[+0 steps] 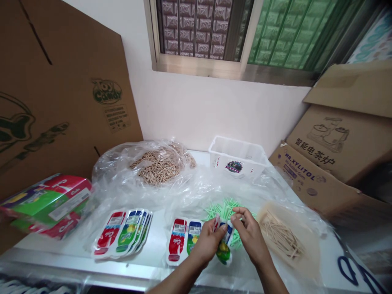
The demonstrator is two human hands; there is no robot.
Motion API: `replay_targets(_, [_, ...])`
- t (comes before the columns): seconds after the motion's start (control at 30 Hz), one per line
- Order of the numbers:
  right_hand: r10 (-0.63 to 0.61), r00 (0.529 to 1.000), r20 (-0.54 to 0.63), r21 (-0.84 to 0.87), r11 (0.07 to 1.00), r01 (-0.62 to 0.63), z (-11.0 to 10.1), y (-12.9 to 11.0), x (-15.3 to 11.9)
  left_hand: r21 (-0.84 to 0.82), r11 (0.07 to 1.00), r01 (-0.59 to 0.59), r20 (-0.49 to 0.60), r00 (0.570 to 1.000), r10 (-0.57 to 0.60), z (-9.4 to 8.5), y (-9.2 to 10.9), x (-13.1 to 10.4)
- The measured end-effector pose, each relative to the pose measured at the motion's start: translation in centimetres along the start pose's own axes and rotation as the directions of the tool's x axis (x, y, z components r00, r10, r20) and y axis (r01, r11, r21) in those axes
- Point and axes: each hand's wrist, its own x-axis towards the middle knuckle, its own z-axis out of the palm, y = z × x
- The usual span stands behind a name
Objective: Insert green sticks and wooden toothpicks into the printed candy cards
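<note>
My left hand (211,241) is closed on a bottle-shaped candy pack (224,251) with a blue and green label, held above the table. My right hand (246,228) is beside the pack's upper right edge, its fingers curled and thumb near the index finger; whether anything is between them is too small to tell. Behind both hands lies a pile of light green sticks (225,209). Left of my left hand, red cola and green packs (177,241) lie flat. Farther left is an overlapping stack of similar packs (128,232).
A clear bag of brown sticks (159,165) and a white basket (235,157) stand at the back. Pale sticks (283,237) lie in a tray on the right. Colourful boxes (55,200) sit left; cardboard boxes (333,143) flank the table (147,261).
</note>
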Motion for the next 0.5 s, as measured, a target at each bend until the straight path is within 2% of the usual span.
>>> replay_targets(0.17, [-0.011,1.0,0.019,-0.079,0.997,0.013,-0.06,-0.61,0.08,0.079,0.996,-0.033,-0.051,0.998,0.037,-0.24,-0.6,0.13])
replay_targets(0.23, [-0.018,0.999,0.027,-0.095,0.995,0.021,-0.1,-0.76,0.18,0.091,0.995,-0.044,-0.018,0.999,0.046,-0.31,-0.67,0.11])
replay_targets(0.33, [-0.026,0.999,0.038,-0.14,0.99,0.031,-0.13,-0.75,0.29,0.074,0.996,-0.043,0.035,0.999,0.041,-0.17,-0.42,-0.08])
replay_targets(0.5, [-0.089,0.996,-0.009,-0.114,0.99,0.087,-0.07,-0.16,0.32,-0.01,1.0,0.0,0.009,1.0,0.0,0.09,-0.33,-0.32])
